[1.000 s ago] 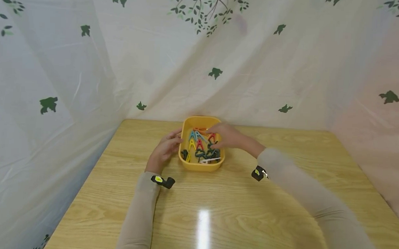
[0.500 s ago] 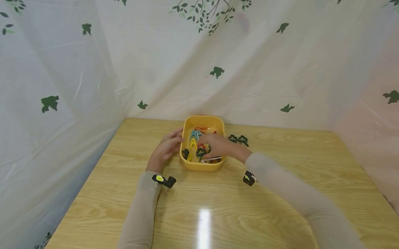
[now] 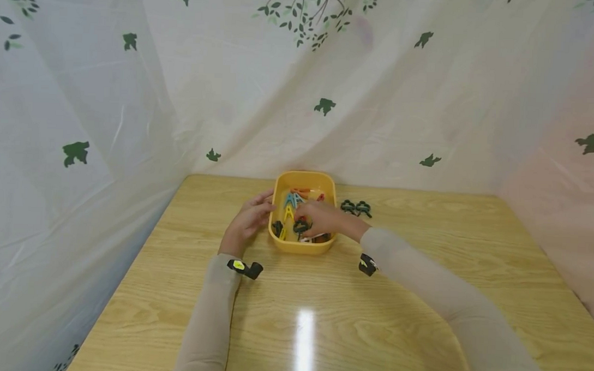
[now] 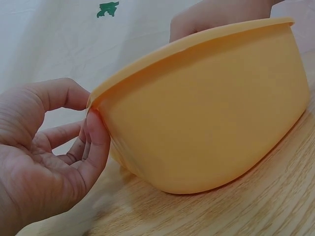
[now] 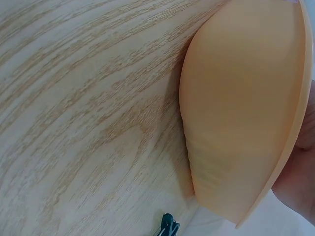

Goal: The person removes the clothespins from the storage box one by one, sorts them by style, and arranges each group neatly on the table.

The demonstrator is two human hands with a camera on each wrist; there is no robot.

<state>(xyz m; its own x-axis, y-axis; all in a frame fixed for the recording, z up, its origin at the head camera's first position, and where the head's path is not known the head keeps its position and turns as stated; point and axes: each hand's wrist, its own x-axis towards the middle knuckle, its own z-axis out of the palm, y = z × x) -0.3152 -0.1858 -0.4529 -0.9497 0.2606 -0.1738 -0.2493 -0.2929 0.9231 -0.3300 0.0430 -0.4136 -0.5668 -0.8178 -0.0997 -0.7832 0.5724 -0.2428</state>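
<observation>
A yellow plastic bin (image 3: 302,248) stands at the back of the table with clothespins and clips in it. At its left side my left hand (image 3: 248,223) pinches the rim, thumb and forefinger meeting there in the left wrist view. My right hand (image 3: 320,218) reaches down into the bin from the right, by a dark green clip (image 3: 300,227); its fingertips are partly hidden, and I cannot tell whether they hold anything. Around it lie a yellow clothespin (image 3: 289,212), light blue clothespins (image 3: 292,199) and an orange clothespin (image 3: 300,191).
Two dark green clips (image 3: 355,208) lie side by side on the wooden table (image 3: 413,233), right of the bin. Behind the table hangs a pale curtain (image 3: 260,108) with leaf prints.
My right hand has moved from over the bin's back right part down and inward toward its front. The two green clips on the table have come into sight. My left hand keeps its hold.
</observation>
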